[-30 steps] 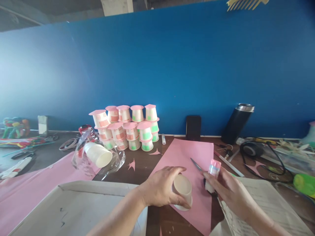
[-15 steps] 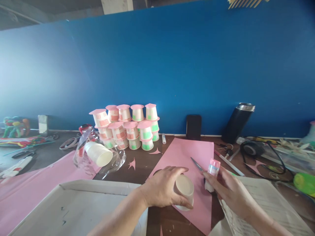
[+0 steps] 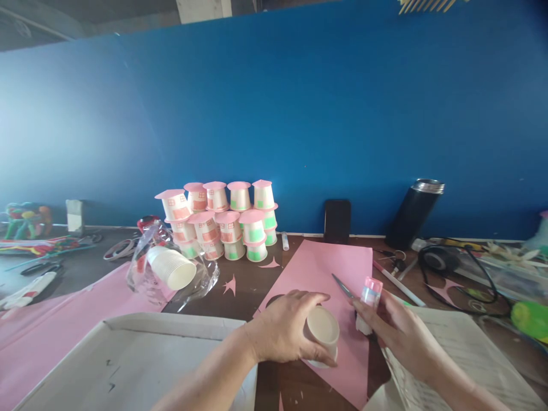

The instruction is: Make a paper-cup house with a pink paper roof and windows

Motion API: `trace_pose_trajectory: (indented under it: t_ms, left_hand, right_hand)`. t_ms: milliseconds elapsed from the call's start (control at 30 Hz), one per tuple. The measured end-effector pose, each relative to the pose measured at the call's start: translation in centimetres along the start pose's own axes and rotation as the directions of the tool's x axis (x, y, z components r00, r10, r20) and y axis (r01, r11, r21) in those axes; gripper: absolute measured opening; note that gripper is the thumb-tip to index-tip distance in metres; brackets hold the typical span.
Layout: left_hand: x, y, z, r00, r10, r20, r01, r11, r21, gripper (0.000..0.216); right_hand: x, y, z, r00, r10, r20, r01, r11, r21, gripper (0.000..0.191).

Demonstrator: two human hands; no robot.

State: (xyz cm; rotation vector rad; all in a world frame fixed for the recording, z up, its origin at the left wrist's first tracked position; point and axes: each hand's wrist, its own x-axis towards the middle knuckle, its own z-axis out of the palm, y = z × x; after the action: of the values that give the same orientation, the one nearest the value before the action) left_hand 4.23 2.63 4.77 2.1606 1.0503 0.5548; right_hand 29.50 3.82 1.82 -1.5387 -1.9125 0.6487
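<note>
My left hand (image 3: 291, 328) is curved around an upside-down white paper cup (image 3: 323, 326), thumb low on its near side. The cup stands on a sheet of pink paper (image 3: 334, 268). To the right, my right hand (image 3: 396, 325) grips a glue stick (image 3: 370, 292) with a pink cap, held upright over the paper's right edge. Scissors (image 3: 342, 285) lie on the sheet, their blades pointing away from me and their handles hidden by the right hand and glue stick.
Stacked paper cups with pink tops (image 3: 229, 225) stand along the blue wall. Left lies an opened plastic bag of cups (image 3: 171, 268); nearer is a white box lid (image 3: 171, 342). At the back are a phone (image 3: 337, 221) and a dark flask (image 3: 411, 217). Papers (image 3: 471, 348) lie right.
The left hand and paper cup have shifted very slightly to the right. The right hand stays in place with the glue stick.
</note>
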Motion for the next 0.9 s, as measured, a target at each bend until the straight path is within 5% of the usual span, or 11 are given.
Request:
trace_pose_trajectory:
  t_ms: [300,533,900]
  left_hand:
    - [-0.3,0.3,-1.3,1.0,-0.001,-0.002,0.001,0.998,-0.061,0.099]
    - [-0.6,0.1,-2.1,0.953,-0.051,-0.3,0.007,0.989,-0.145,0.05]
    - [-0.2,0.0,-1.3,0.978,0.126,-0.169,-0.14,0.987,-0.076,0.056]
  right_hand:
    - [-0.2,0.3,0.1,1.0,0.025,-0.009,-0.026,0.999,-0.029,0.034]
    - [-0.2,0.1,0.4,1.0,0.024,-0.014,-0.025,1.0,-0.012,0.038]
    - [0.0,0.4,0.5,0.999,0.04,-0.023,-0.042,0.997,-0.07,0.043]
